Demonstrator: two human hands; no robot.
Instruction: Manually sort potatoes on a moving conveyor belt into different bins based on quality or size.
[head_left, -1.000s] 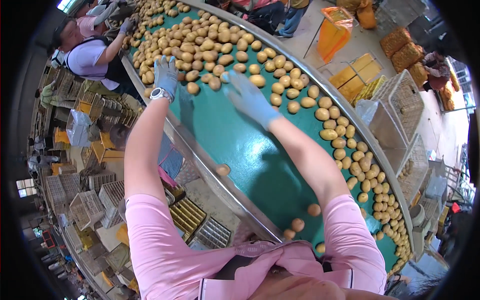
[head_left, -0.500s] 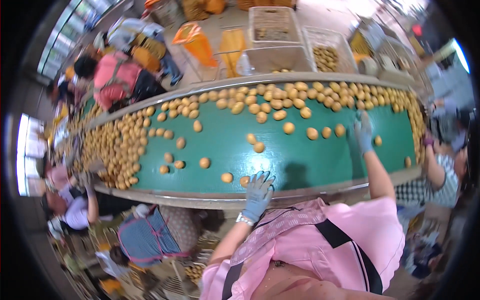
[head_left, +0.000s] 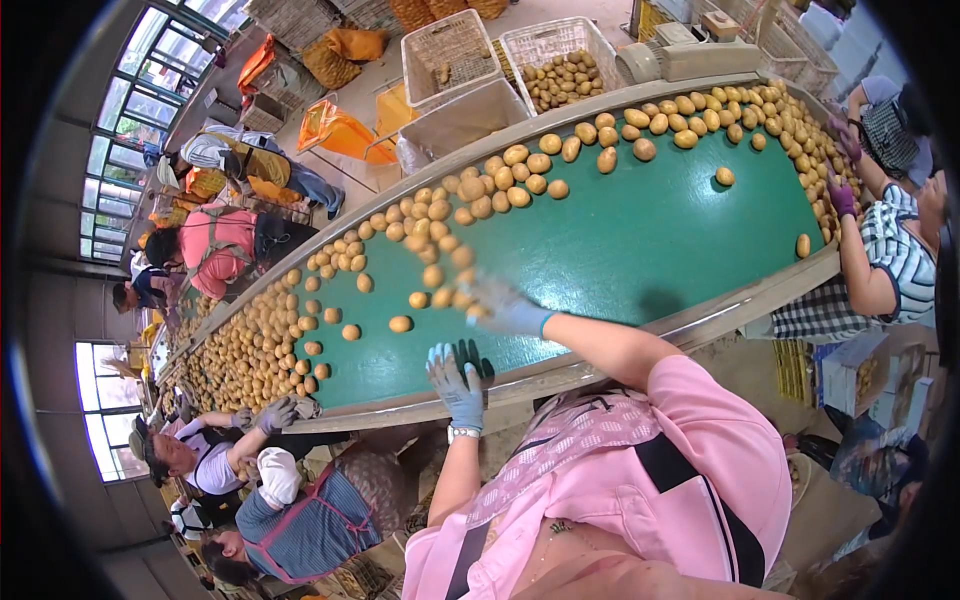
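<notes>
The right hand (head_left: 510, 308) has been brought across the green conveyor belt (head_left: 640, 240) from its right-hand part, where it was seen half a second earlier near the far-side potatoes. It is now placed left of the belt's middle, closer to the near edge. A loose string of potatoes (head_left: 462, 257) is now found just beside its fingertips, stretching toward the far edge, with several smeared by motion. From this it may be judged that potatoes are being swept leftward rather than picked up singly. The right hand is itself blurred; whether any potato is grasped by it cannot be told.

The left hand (head_left: 457, 388) was previously seen with its fingers at a potato by the near edge. It is now held over the near rail (head_left: 720, 318), fingers spread, with nothing grasped. A dark shadow is cast on the belt beside it.

Potatoes are banked along the far edge (head_left: 515, 155), crowded into the belt's left end (head_left: 240, 350) and massed at its right end. Between the right hand and that right end, a single potato (head_left: 724, 176) is left lying apart. At the right end, purple-gloved hands (head_left: 842, 196) of a co-worker are held beside the potatoes.
</notes>
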